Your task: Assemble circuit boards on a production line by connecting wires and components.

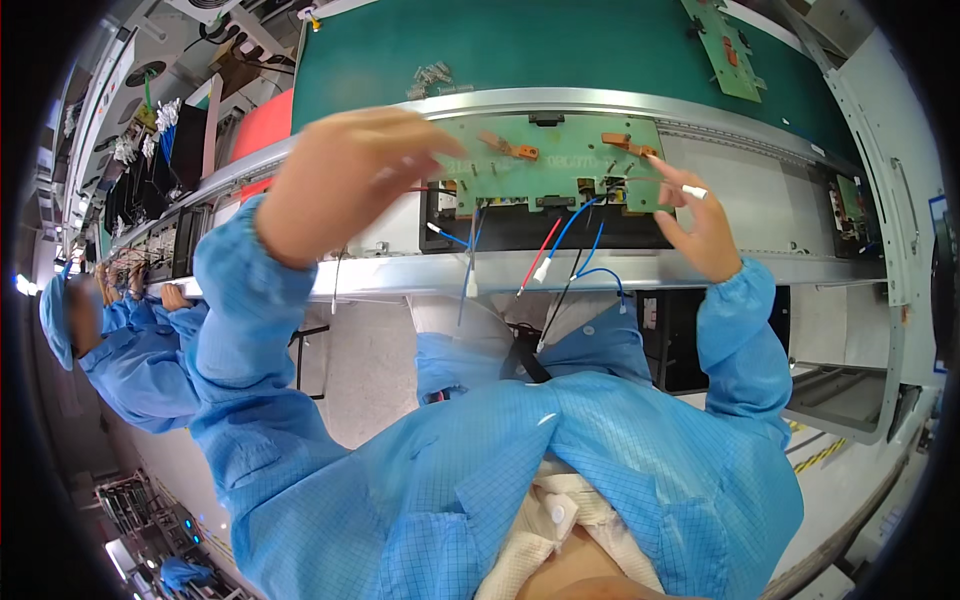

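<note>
A green circuit board with orange clips lies on a dark base in front of me. My left hand is raised over the board's left end, smeared by motion. Its fingers cannot be made out, nor whether they hold anything. My right hand is at the board's right end, open, with thumb and forefinger apart. A thin wire with a white connector runs from the board across its fingers. Blue wires and a red wire hang over the near edge toward my lap.
A metal rail runs along the near edge. Small metal parts lie on the green mat, with another circuit board at the far right. A red panel is at the left. A co-worker in blue sits further left.
</note>
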Tool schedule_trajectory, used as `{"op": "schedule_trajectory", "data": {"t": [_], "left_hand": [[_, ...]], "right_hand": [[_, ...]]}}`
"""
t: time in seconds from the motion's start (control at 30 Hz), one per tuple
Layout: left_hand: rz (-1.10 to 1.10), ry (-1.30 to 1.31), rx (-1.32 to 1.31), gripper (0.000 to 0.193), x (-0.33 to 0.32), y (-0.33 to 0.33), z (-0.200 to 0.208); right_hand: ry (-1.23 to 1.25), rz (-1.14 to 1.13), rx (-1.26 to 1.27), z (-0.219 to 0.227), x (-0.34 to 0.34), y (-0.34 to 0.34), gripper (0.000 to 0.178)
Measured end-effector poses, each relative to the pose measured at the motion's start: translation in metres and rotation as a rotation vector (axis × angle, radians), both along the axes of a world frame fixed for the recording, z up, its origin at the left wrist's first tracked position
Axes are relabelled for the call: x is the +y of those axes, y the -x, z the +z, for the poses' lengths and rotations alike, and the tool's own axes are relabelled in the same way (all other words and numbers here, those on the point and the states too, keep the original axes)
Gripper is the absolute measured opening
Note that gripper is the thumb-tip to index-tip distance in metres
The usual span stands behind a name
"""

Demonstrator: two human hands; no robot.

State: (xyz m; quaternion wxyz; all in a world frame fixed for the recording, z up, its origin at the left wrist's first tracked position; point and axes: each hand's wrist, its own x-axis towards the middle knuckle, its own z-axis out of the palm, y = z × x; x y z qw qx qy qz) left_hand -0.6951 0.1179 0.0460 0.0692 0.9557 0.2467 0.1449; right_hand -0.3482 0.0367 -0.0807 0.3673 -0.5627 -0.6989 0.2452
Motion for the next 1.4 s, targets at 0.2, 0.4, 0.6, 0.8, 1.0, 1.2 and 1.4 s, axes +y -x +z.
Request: {"op": "schedule_trajectory", "data": {"t": [0.2, 0.4, 0.6, 0.8, 1.0, 1.2, 1.4], "left_hand": [[-0.108, -0.028, 0.908, 0.015, -0.001, -0.098, -0.050], [-0.201, 0.293, 0.897, 0.013, 0.014, -0.115, -0.076], [-0.215, 0.200, 0.839, 0.016, 0.015, -0.133, -0.089], [-0.361, 0.149, 0.649, 0.015, 0.040, -0.131, -0.085], [-0.198, 0.182, 0.595, 0.023, 0.047, -0.126, -0.056], [-0.138, 0.343, 0.424, 0.033, 0.034, -0.121, -0.068], [-0.191, 0.433, 0.263, 0.033, 0.037, -0.132, -0.065]], "right_hand": [[-0.139, 0.246, -0.121, -0.008, 0.029, 0.025, 0.050], [-0.182, 0.193, -0.272, -0.008, 0.024, 0.048, 0.066], [-0.206, 0.094, -0.280, -0.018, 0.027, 0.061, 0.058], [-0.170, 0.124, -0.176, -0.031, 0.042, 0.047, 0.029], [-0.210, 0.094, -0.118, -0.028, 0.049, 0.051, 0.016], [-0.304, 0.044, -0.022, -0.037, 0.056, 0.051, 0.016], [-0.303, 0.011, 0.044, -0.040, 0.056, 0.049, 0.011]]}}
